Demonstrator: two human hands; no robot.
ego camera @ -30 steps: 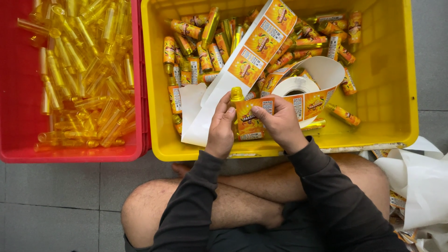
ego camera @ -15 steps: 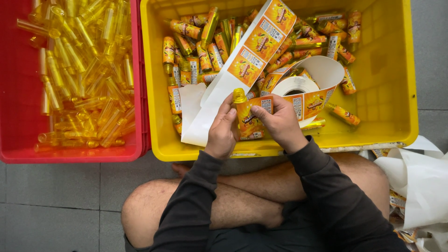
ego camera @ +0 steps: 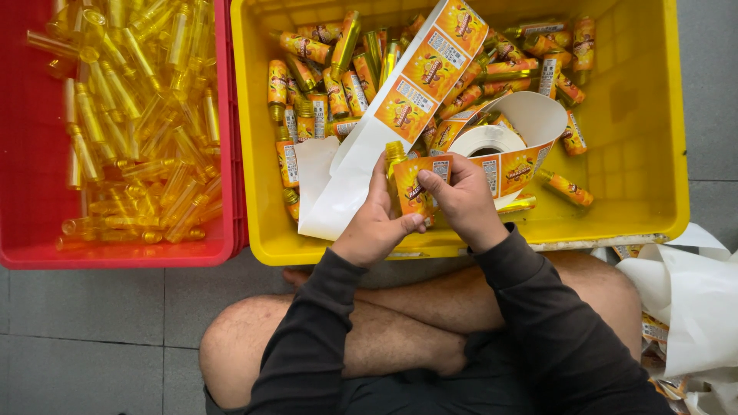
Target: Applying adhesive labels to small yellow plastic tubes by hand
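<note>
Over the near edge of a yellow crate (ego camera: pixel 653 154), both my hands hold one small yellow bottle (ego camera: pixel 395 154) upright. My left hand (ego camera: pixel 377 223) grips its left side. My right hand (ego camera: pixel 461 200) presses an orange label (ego camera: pixel 419 184) onto it from the right. A roll of orange labels (ego camera: pixel 488 142) lies just behind my right hand. Its white backing strip (ego camera: pixel 338 184) runs up and across the crate. Several labelled bottles (ego camera: pixel 323 84) lie heaped in the crate.
A red crate (ego camera: pixel 31 192) on the left holds several bare yellow bottles (ego camera: pixel 131 115). Crumpled white backing paper (ego camera: pixel 692 300) lies on the grey tiled floor at the right. My crossed bare legs (ego camera: pixel 384 323) sit under the hands.
Barely anything moved: both hands stay on the bottle, and the fingers have shifted slightly along the label.
</note>
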